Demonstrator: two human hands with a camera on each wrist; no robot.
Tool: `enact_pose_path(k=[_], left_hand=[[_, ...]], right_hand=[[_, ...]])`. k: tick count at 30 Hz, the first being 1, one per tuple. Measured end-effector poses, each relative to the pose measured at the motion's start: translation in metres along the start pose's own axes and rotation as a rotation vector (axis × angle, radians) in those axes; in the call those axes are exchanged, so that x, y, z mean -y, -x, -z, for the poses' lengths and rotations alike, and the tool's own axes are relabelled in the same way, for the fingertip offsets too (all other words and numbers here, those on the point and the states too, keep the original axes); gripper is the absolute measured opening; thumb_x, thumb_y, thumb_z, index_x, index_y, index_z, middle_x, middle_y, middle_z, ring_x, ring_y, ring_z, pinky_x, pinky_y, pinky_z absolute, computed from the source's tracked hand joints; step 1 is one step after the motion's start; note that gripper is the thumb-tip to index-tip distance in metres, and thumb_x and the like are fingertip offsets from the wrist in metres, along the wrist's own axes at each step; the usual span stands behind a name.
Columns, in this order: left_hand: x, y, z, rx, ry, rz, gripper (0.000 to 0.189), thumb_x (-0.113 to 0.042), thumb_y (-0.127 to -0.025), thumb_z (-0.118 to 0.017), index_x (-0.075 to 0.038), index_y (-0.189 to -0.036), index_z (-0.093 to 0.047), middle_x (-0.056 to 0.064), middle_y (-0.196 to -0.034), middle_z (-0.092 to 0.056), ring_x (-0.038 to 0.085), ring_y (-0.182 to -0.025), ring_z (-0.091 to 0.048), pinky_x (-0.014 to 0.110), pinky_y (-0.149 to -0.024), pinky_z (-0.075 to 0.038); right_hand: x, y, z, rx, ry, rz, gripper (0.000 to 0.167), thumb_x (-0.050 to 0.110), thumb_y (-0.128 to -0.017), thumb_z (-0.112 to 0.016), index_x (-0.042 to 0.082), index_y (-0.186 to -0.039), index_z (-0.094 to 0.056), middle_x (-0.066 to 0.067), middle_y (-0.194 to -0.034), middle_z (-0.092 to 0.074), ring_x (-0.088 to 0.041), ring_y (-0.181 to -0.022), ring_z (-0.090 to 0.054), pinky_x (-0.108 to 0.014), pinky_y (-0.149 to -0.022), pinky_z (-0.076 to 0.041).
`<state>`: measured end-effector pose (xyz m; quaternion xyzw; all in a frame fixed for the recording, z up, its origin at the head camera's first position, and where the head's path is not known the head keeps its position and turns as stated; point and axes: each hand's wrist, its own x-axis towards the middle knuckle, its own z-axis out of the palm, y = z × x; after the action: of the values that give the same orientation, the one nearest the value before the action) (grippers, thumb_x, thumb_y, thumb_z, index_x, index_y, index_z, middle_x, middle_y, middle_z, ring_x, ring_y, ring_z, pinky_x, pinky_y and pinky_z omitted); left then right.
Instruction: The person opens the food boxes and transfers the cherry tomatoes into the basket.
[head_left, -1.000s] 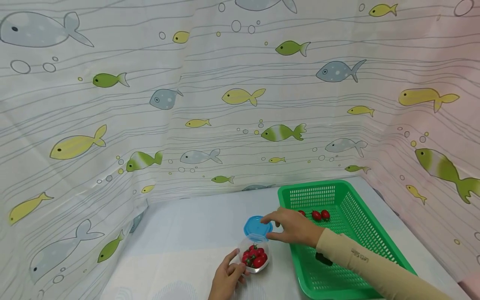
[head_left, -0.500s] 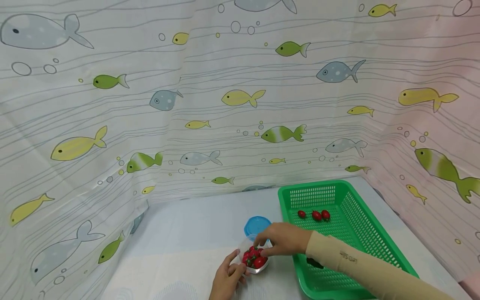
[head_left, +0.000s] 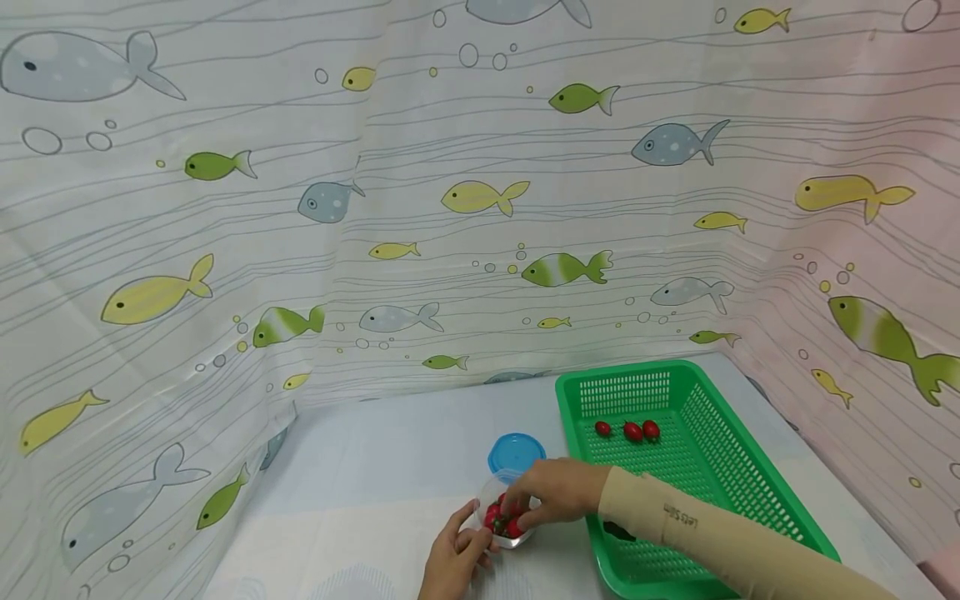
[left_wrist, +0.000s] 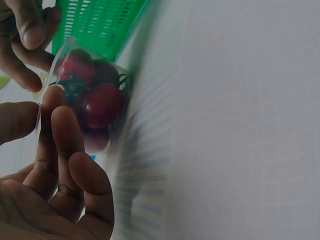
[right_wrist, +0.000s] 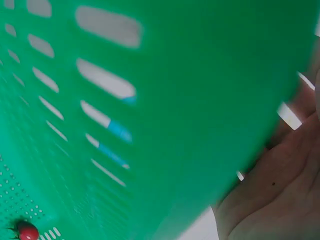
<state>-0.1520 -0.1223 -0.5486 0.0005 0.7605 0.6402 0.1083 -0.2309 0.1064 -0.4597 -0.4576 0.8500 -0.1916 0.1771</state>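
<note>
My left hand pinches the rim of a small clear plastic container between thumb and fingers. Red cherry tomatoes with green stems fill it. Above its mouth is my right hand, its bent fingertips among the tomatoes and hiding some of them. In the left wrist view the right fingers are spread at the rim, with no tomato visible between them. Just behind the container lies a blue lid.
A green perforated basket stands at the right, under my right forearm. Several loose cherry tomatoes lie in its far part. A fish-patterned curtain encloses the white table.
My right hand has come down and left from over the blue lid into the mouth of the container. The left hand keeps its hold on the rim.
</note>
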Motion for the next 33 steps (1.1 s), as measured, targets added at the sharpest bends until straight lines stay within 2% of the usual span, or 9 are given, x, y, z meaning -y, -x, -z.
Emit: enact_pose_path(k=[11, 15, 22, 29, 33], left_hand=[[0.002, -0.001, 0.000, -0.016, -0.007, 0.008, 0.069, -0.030, -0.102, -0.062, 0.007, -0.152, -0.033, 0.007, -0.089, -0.075, 0.021, -0.072, -0.067, 0.030, -0.060, -0.046], [0.002, -0.001, 0.000, -0.017, -0.009, 0.007, 0.069, -0.031, -0.102, -0.062, 0.007, -0.153, -0.033, 0.007, -0.089, -0.074, 0.020, -0.072, -0.066, 0.029, -0.060, -0.046], [0.001, -0.001, -0.001, -0.019, -0.003, 0.003, 0.068, -0.029, -0.102, -0.062, 0.008, -0.152, -0.033, 0.008, -0.089, -0.074, 0.021, -0.072, -0.066, 0.029, -0.059, -0.046], [0.002, -0.002, -0.002, -0.019, -0.005, 0.018, 0.070, -0.032, -0.100, -0.066, 0.005, -0.152, -0.036, 0.005, -0.087, -0.074, 0.019, -0.073, -0.066, 0.029, -0.061, -0.046], [0.002, -0.002, -0.002, -0.018, -0.003, 0.022, 0.072, -0.033, -0.099, -0.067, 0.005, -0.152, -0.036, 0.005, -0.087, -0.074, 0.018, -0.073, -0.066, 0.029, -0.061, -0.047]], right_hand=[[-0.003, -0.004, -0.007, 0.019, 0.027, 0.006, 0.020, 0.028, -0.095, -0.073, 0.024, -0.115, -0.076, 0.020, -0.096, -0.068, 0.006, -0.084, -0.058, -0.022, -0.076, -0.050], [-0.004, -0.005, -0.009, 0.029, 0.030, 0.031, 0.020, 0.025, -0.095, -0.073, 0.022, -0.115, -0.075, 0.019, -0.098, -0.069, 0.005, -0.084, -0.057, -0.020, -0.077, -0.050], [-0.007, -0.006, -0.010, 0.042, 0.037, 0.087, 0.025, 0.025, -0.094, -0.075, 0.019, -0.119, -0.074, 0.016, -0.107, -0.069, 0.001, -0.093, -0.059, -0.020, -0.082, -0.049], [-0.009, -0.005, -0.012, 0.051, 0.014, 0.051, 0.029, 0.027, -0.092, -0.077, 0.021, -0.120, -0.073, 0.014, -0.101, -0.062, -0.003, -0.089, -0.057, -0.018, -0.074, -0.046], [-0.012, -0.005, -0.012, 0.054, 0.009, 0.051, 0.027, 0.026, -0.092, -0.077, 0.022, -0.118, -0.073, 0.015, -0.099, -0.061, -0.002, -0.088, -0.056, -0.018, -0.074, -0.047]])
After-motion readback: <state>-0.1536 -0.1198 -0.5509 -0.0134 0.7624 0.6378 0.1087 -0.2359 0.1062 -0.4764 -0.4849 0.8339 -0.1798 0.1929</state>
